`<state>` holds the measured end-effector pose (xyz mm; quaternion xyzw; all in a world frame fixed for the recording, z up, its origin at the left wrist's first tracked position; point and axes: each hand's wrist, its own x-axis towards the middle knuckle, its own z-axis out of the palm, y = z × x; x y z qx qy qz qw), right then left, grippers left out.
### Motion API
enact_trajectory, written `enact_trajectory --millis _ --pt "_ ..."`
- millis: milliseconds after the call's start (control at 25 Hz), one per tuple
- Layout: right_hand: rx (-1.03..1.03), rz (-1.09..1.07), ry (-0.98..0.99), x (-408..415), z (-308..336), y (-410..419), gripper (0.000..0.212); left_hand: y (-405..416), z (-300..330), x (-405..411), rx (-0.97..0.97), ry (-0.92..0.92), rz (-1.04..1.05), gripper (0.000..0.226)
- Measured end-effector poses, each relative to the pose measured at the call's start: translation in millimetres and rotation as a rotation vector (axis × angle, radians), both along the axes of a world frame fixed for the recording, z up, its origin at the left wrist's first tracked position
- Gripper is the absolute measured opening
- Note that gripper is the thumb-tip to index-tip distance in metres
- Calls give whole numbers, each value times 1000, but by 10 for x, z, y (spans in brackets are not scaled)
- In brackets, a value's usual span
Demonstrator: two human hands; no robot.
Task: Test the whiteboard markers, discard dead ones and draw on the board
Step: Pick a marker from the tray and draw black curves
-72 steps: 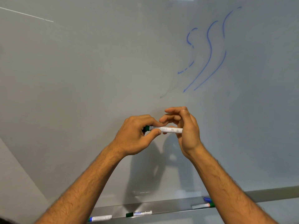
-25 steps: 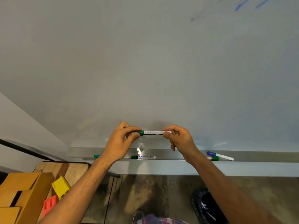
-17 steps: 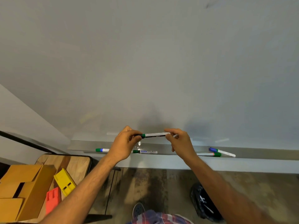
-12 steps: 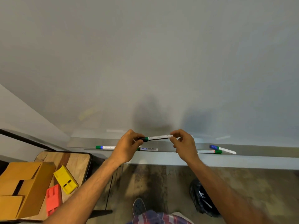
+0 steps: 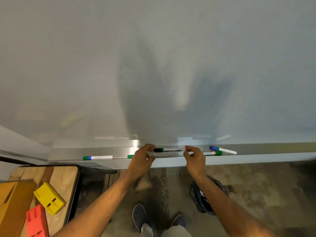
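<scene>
I hold a capped green marker (image 5: 169,149) level between both hands, just above the metal tray (image 5: 65,153) at the foot of the whiteboard (image 5: 153,65). My left hand (image 5: 142,159) pinches its green cap end. My right hand (image 5: 195,158) pinches the white tail end. On the tray lie a green and blue marker (image 5: 97,157) at the left, a green-ended marker (image 5: 130,156) mostly hidden behind my left hand, and two more at the right, one blue-capped (image 5: 222,149) and one green-capped (image 5: 212,153).
A black bin bag (image 5: 201,199) sits on the floor under my right forearm. At lower left a wooden table (image 5: 56,175) carries a cardboard box (image 5: 12,207), a yellow block (image 5: 49,198) and a red block (image 5: 36,223). My shoes (image 5: 140,216) show at the bottom.
My view tilted down from the blue strokes on the board to the tray and floor. Both hands lowered the capped marker to just above the tray, still pinching its ends.
</scene>
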<state>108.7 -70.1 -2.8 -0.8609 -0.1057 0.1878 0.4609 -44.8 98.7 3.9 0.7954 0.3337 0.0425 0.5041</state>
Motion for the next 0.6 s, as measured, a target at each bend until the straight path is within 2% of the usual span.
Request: enact_trajectory --millis 200,360,600 --pt "-186 119 89 124 -210 -103 39 -144 -378 180 -46 122 -56 47" --pt "-259 203 173 236 -428 -126 49 -202 -546 308 -83 242 -76 58" --pt "-224 159 155 270 -538 -171 42 -312 -645 372 -35 196 4 54"
